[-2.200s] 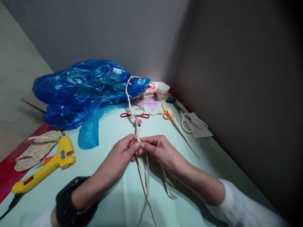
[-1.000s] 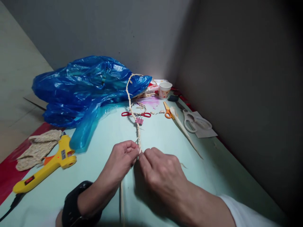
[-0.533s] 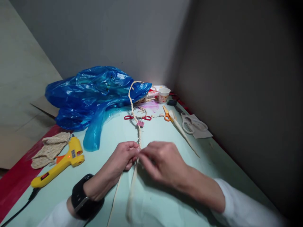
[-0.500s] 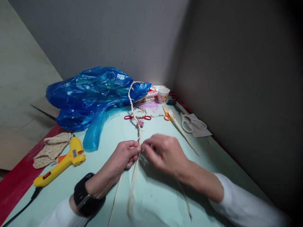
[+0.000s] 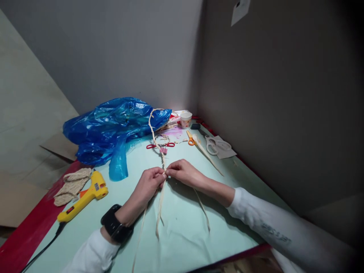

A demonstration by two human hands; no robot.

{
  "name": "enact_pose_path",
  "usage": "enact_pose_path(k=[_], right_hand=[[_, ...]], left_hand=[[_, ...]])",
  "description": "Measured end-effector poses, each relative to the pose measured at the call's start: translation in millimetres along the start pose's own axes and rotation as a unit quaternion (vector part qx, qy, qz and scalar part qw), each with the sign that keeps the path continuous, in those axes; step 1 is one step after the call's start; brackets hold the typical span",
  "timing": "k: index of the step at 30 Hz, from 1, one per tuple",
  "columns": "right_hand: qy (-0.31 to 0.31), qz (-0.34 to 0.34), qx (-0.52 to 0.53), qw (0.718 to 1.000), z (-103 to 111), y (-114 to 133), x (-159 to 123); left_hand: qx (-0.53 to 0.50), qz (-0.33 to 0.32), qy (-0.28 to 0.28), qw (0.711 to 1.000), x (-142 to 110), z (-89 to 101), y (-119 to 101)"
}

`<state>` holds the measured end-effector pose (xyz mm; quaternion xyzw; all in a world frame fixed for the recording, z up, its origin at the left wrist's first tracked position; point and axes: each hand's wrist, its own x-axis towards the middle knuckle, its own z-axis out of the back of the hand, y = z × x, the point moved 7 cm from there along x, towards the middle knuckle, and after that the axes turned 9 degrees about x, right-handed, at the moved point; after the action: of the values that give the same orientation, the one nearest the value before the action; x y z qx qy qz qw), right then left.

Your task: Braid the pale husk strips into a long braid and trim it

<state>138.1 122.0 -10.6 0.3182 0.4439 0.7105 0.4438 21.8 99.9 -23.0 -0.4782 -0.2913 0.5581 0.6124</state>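
Observation:
A pale braided cord [image 5: 152, 131] runs from the blue bag down the table's middle to my fingers, passing a pink binder clip [image 5: 163, 151]. Pinched at the lower end of the braid is my left hand [image 5: 149, 184], with a black watch [image 5: 117, 223] on that wrist. My right hand [image 5: 184, 173] also pinches the braid, its fingertips touching the left ones. Loose strands [image 5: 159, 218] trail toward me below the hands, one to the left and another under my right wrist. The exact crossing of the strands is hidden by my fingers.
A blue plastic bag [image 5: 113, 125] lies at the back left. A yellow glue gun [image 5: 83, 199] with a black cord rests beside woven straw pieces [image 5: 71, 185]. Behind the hands are a paper cup [image 5: 185, 119], orange-handled scissors [image 5: 191, 139] and white-handled scissors [image 5: 212, 145].
My right hand has moved in and its fingers have closed on the braid beside my left hand, which keeps its pinch. The view has shifted, showing more of the table's near edge.

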Motion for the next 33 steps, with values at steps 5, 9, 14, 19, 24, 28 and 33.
enact_pose_path(k=[5, 9, 14, 19, 24, 28, 33], right_hand=[[-0.061, 0.003, -0.012, 0.998, 1, 1, -9], [-0.114, 0.038, -0.076, 0.99, 2, 16, -19], [-0.108, 0.042, -0.031, 0.993, 2, 14, -20], [-0.034, -0.024, 0.167, 0.985, -5, -1, -16], [-0.037, -0.067, 0.312, 0.947, -10, -3, -15], [-0.032, -0.084, 0.368, 0.926, -14, -7, -12], [-0.028, -0.108, 0.359, 0.926, -12, -8, -13]], left_hand=[[0.214, -0.101, -0.061, 0.97, -7, 9.9, -21], [0.286, -0.107, -0.079, 0.949, -11, 15.5, -28], [0.131, -0.031, 0.014, 0.991, -12, 2.0, -5], [0.137, -0.02, -0.003, 0.99, -17, -6.0, 0], [0.27, -0.094, -0.071, 0.956, -30, -10.1, -24], [0.348, -0.162, -0.072, 0.921, -39, -11.5, -44], [0.215, -0.063, -0.133, 0.966, -21, 26.3, -32]])
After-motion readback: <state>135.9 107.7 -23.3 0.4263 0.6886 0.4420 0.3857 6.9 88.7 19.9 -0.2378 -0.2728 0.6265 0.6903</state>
